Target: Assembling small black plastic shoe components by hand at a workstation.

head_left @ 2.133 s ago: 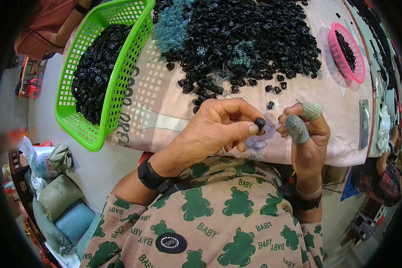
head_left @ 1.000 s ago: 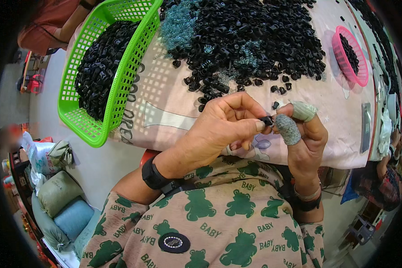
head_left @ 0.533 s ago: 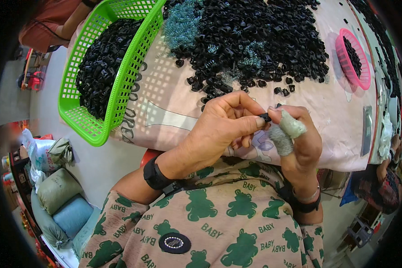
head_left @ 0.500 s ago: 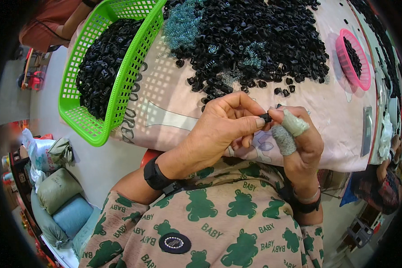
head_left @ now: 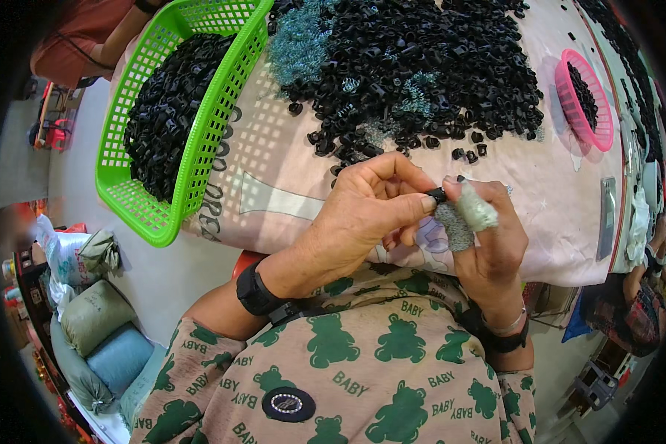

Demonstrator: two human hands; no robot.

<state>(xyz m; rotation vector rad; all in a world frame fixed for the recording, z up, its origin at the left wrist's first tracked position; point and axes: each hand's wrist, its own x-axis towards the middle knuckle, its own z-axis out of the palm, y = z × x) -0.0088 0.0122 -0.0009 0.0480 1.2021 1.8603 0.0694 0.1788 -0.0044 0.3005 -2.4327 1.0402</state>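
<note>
Between thumb and forefinger, my left hand (head_left: 374, 200) pinches a small black plastic piece (head_left: 436, 194), which looks like a cord lock part. My right hand (head_left: 492, 248), with pale and grey wraps on its fingers, is closed beside it. A second small black piece (head_left: 461, 178) pokes out at its fingertips; most of it is hidden. Beyond my hands a wide heap of similar black plastic parts (head_left: 422, 66) covers the table, with bluish coil springs (head_left: 300, 48) piled at its left and scattered through it.
At the left, a green plastic basket (head_left: 181, 211) holds many black pieces and overhangs the table edge. A pink basket (head_left: 605, 122) with small black parts stands at the right. Full sacks (head_left: 100, 314) lie at lower left. Other people sit at upper left and far right.
My right hand has moved slightly left, bringing its wrapped fingers closer to the piece in my left hand. The left hand keeps its pinch, nearly still.
</note>
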